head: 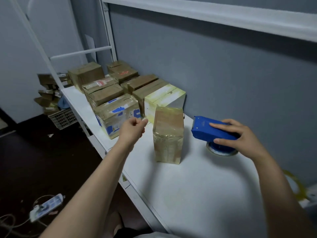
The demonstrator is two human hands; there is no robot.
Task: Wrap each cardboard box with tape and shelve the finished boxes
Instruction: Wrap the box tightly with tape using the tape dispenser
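Note:
A tall cardboard box (pixel 168 134), wrapped in shiny clear tape, stands upright on the white shelf surface (pixel 197 194). My left hand (pixel 133 128) hovers just left of it with loosely curled fingers, thumb and forefinger close together, touching nothing I can make out. My right hand (pixel 240 136) grips a blue tape dispenser (pixel 211 128) to the right of the box. The dispenser's tape roll (pixel 221 151) rests on the surface. Several taped boxes (pixel 118 93) sit in rows behind, up to the frame post.
A grey wall runs along the right, with a white upper rail (pixel 214 16) overhead. White frame posts (pixel 109 31) stand at the far end. On the dark floor lie a power strip (pixel 46 206), a plastic crate (pixel 64 117) and more cardboard. Loose yellowish tape (pixel 296 184) lies at far right.

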